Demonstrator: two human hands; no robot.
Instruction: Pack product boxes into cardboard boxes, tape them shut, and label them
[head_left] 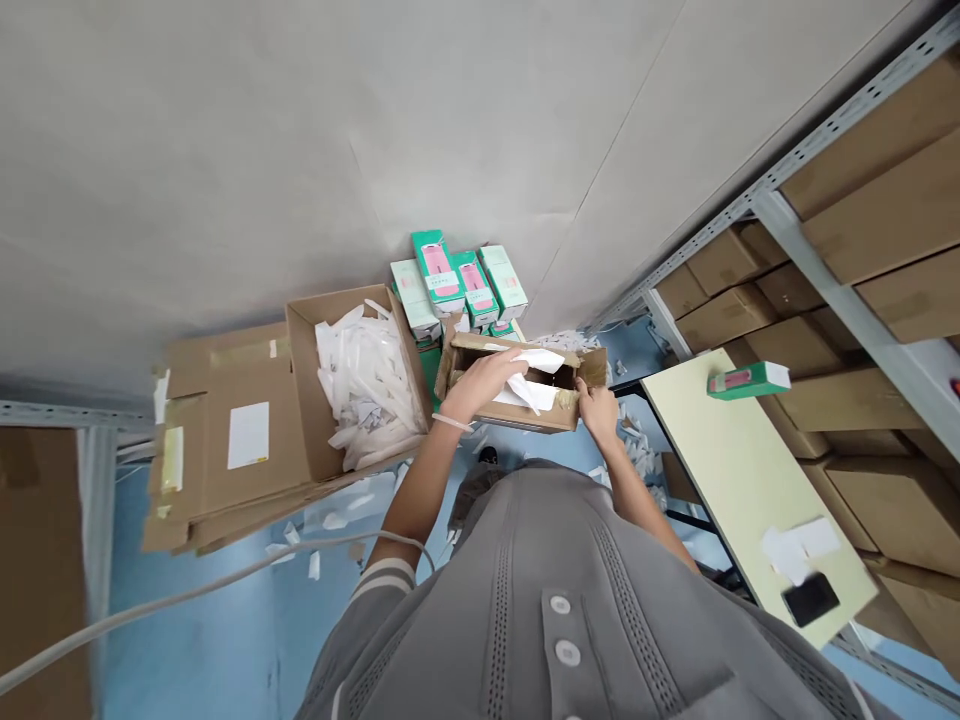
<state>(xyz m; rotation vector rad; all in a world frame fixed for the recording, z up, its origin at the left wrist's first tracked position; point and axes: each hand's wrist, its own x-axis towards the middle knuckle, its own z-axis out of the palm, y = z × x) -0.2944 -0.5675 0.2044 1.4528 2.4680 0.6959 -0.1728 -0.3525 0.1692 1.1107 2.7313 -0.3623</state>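
Observation:
A cardboard box (517, 413) with its top open is in front of my body. White packing strips (541, 360) stick up out of it. My left hand (486, 383) reaches over the box's left part, its fingers bent together against the white strips; the fingertips are partly hidden. My right hand (598, 410) grips the box's right end, thumb up by the rim. Just behind the box stand several green-and-white product boxes (439, 275) with pink pictures.
Left is a large carton (300, 350) full of white packing strips (367, 385), beside flattened cardboard (202, 430). On the right, a pale table (720, 450) bears a green box (742, 381) and a phone (810, 600). Shelves hold cartons (862, 390). A cable (225, 583) crosses lower left. Scraps litter the blue floor.

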